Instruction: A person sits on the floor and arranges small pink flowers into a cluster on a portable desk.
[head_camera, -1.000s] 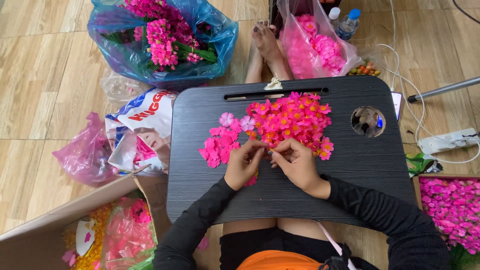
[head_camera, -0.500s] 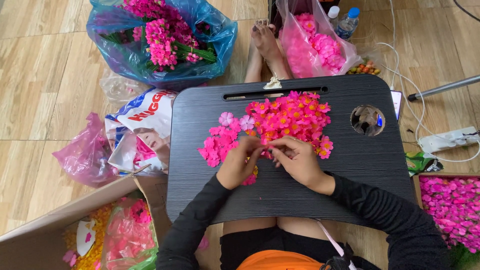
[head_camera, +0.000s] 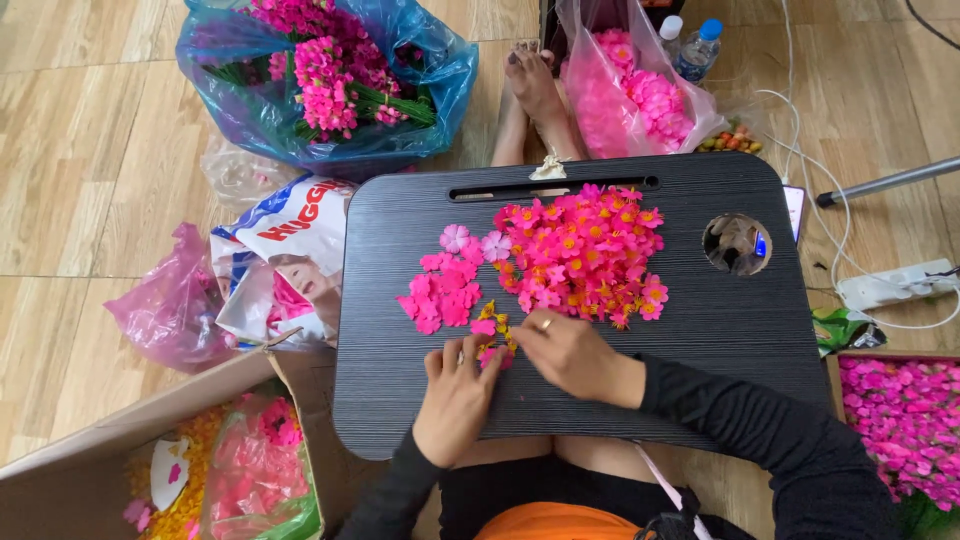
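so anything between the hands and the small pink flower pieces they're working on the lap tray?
Nothing visible. Both the left hand and the right hand already rest on the black lap tray, fingertips meeting at the small pink fabric flower pieces. The bigger heap of pink flowers with orange centres lies beyond them, not between.

Home floor workspace: wood-look tiles (head_camera: 80, 150), lap desk (head_camera: 700, 330), flower bags (head_camera: 330, 90).

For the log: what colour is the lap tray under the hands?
Black, with fine horizontal ribbing: the lap tray shows best in the head view.
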